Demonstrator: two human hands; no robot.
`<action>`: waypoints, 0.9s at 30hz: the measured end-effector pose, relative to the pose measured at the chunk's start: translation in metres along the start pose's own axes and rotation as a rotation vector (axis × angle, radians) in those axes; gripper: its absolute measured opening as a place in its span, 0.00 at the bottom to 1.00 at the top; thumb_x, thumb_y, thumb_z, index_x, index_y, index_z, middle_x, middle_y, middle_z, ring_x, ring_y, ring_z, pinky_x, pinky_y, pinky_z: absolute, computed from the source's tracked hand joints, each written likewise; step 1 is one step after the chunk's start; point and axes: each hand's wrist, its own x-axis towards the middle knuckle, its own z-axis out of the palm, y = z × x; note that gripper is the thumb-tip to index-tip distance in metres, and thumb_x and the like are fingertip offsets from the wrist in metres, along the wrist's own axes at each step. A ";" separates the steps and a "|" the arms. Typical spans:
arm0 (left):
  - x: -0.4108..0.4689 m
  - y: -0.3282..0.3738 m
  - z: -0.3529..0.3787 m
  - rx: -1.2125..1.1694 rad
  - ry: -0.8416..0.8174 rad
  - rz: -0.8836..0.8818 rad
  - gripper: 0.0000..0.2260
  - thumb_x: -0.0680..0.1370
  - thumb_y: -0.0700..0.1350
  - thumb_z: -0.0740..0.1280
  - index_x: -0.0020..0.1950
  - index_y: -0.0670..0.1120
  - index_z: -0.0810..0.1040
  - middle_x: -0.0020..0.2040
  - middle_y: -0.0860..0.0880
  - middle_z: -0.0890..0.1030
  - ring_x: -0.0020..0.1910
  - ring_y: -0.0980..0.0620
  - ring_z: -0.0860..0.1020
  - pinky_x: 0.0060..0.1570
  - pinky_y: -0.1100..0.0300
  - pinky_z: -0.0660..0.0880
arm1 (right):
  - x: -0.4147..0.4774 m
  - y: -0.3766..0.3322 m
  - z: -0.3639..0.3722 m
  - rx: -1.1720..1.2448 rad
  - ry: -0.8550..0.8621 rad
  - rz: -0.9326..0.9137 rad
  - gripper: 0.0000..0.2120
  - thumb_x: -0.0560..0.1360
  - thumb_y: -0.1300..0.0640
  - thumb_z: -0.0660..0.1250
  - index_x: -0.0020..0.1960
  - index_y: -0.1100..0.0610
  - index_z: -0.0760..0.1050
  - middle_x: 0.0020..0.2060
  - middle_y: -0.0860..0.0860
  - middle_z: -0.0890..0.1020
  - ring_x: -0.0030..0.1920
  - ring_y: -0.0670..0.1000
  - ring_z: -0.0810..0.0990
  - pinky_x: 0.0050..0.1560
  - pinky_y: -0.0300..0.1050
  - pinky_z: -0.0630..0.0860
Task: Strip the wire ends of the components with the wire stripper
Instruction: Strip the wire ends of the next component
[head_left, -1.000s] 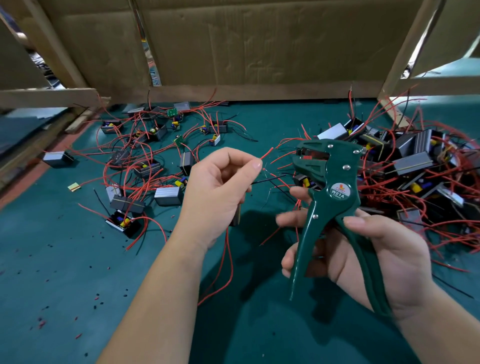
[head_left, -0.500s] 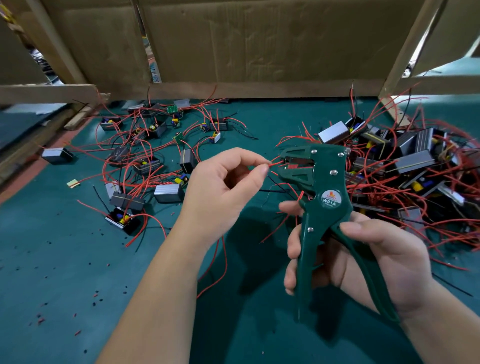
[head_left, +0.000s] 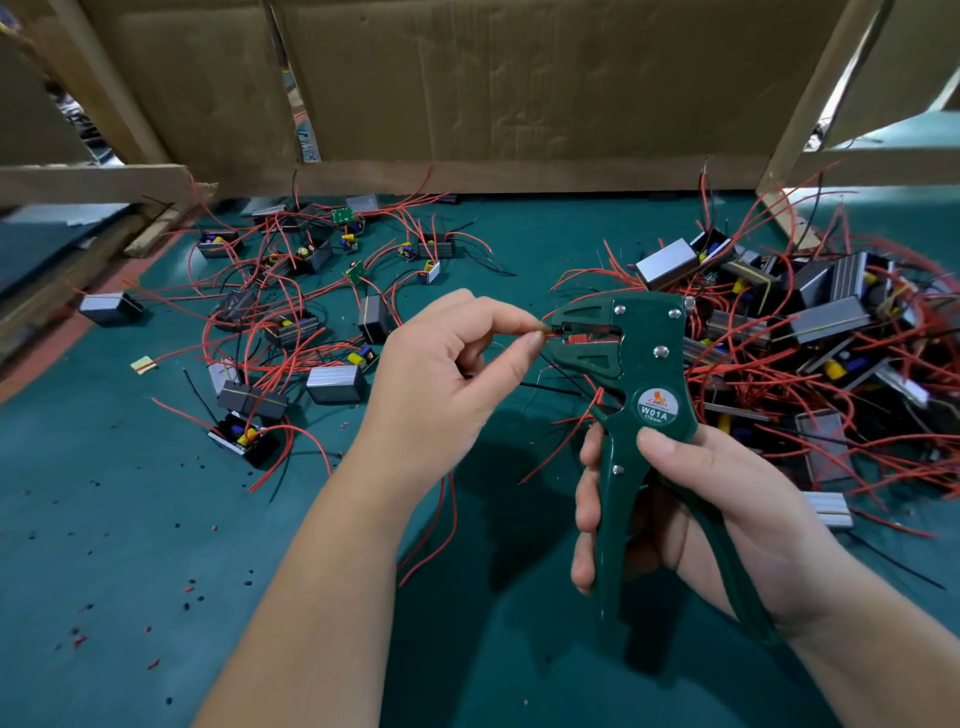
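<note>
My right hand (head_left: 691, 514) grips the handles of a dark green wire stripper (head_left: 641, 405), held upright with its jaws pointing left. My left hand (head_left: 441, 384) pinches a red wire (head_left: 535, 329) between thumb and forefinger, and the wire's end sits inside the stripper's jaws (head_left: 576, 335). More red wire (head_left: 447, 509) hangs down below my left hand; the component it belongs to is hidden in my palm. Both hands hover above the green table (head_left: 130, 519).
A heap of grey box components with red wires (head_left: 810, 332) lies at the right. A looser scatter of components (head_left: 291, 322) lies at the left and back. Bits of cut insulation (head_left: 187, 590) dot the table. Cardboard walls and wooden beams (head_left: 467, 93) close the back.
My left hand has brought the red wire end rightwards into the stripper's jaws. The stripper has moved down and closer, with its handles squeezed nearer together.
</note>
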 end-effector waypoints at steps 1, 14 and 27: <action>0.000 0.000 0.000 0.000 -0.004 0.000 0.04 0.76 0.42 0.70 0.46 0.52 0.80 0.31 0.52 0.64 0.32 0.59 0.65 0.36 0.68 0.62 | 0.000 0.000 0.000 -0.005 0.006 0.001 0.24 0.64 0.43 0.77 0.49 0.60 0.77 0.36 0.64 0.79 0.34 0.66 0.80 0.36 0.57 0.77; 0.000 -0.003 0.001 0.008 -0.030 -0.004 0.05 0.74 0.42 0.69 0.45 0.53 0.80 0.30 0.47 0.69 0.32 0.61 0.67 0.36 0.71 0.62 | 0.001 0.002 -0.002 -0.037 0.015 0.011 0.25 0.65 0.41 0.76 0.49 0.60 0.77 0.37 0.63 0.79 0.34 0.66 0.80 0.36 0.56 0.77; -0.001 -0.002 0.001 -0.008 -0.013 -0.008 0.06 0.74 0.42 0.70 0.44 0.54 0.79 0.31 0.49 0.70 0.33 0.60 0.67 0.36 0.70 0.63 | -0.001 0.002 -0.002 -0.060 0.020 0.014 0.26 0.64 0.38 0.75 0.47 0.60 0.77 0.35 0.63 0.78 0.31 0.65 0.79 0.33 0.54 0.77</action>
